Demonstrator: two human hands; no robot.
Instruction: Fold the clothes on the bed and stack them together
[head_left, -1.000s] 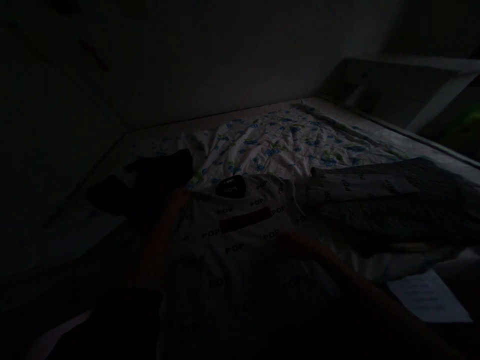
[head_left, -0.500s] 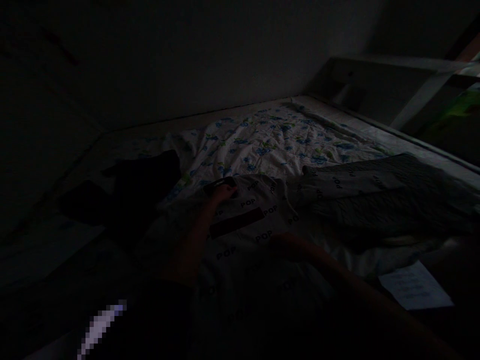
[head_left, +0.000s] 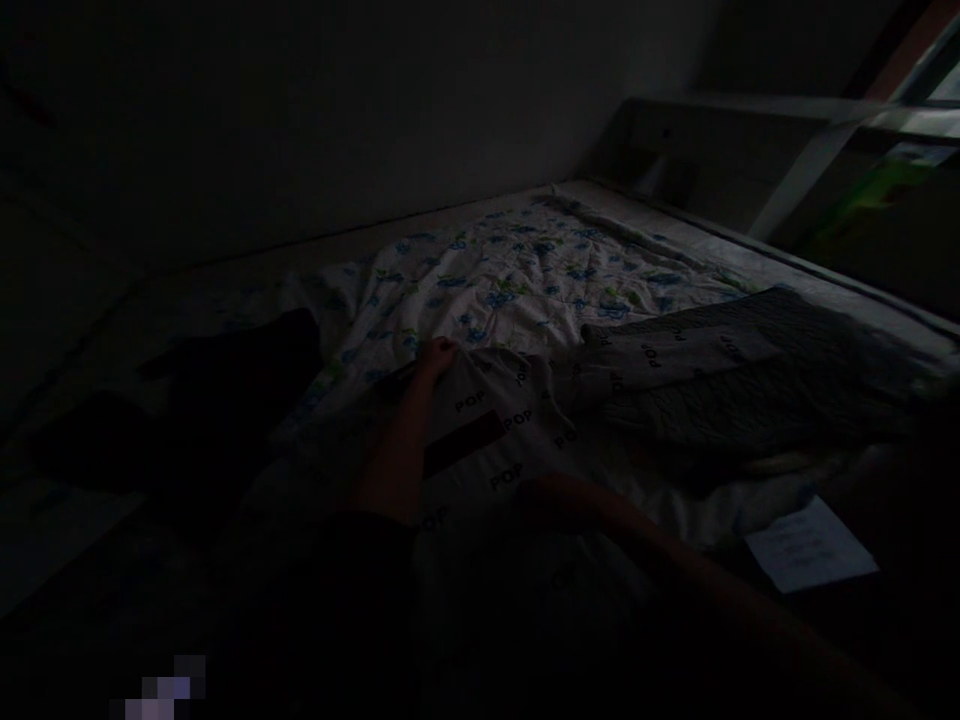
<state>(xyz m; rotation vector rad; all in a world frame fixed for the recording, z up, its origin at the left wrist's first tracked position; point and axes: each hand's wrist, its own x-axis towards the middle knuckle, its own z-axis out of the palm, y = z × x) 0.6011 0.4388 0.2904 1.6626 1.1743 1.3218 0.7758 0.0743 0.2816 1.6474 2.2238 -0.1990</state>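
Note:
A grey shirt (head_left: 480,382) printed with "POP" and crossed by a dark band (head_left: 463,443) lies spread on the bed in front of me. At its far upper edge my left hand (head_left: 438,355) is closed on the cloth, and folds run out from the fingers. A dark patch (head_left: 394,382) shows just left of that hand; what it is I cannot make out. My right hand (head_left: 555,500) rests low on the right side of the shirt, its fingers lost in shadow. One sleeve (head_left: 675,352) stretches right over a dark knitted fabric (head_left: 795,330).
The room is very dark. Beyond the shirt lies a crumpled floral sheet (head_left: 517,270). Black clothing (head_left: 240,375) is heaped on the left, and a white sheet of paper (head_left: 814,545) sits at the right. A wall (head_left: 337,120) closes off the far side.
My left hand has moved from over the dark patch to the shirt's far edge, pulling the cloth into folds. My right hand stays about where it was; the view has turned slightly right.

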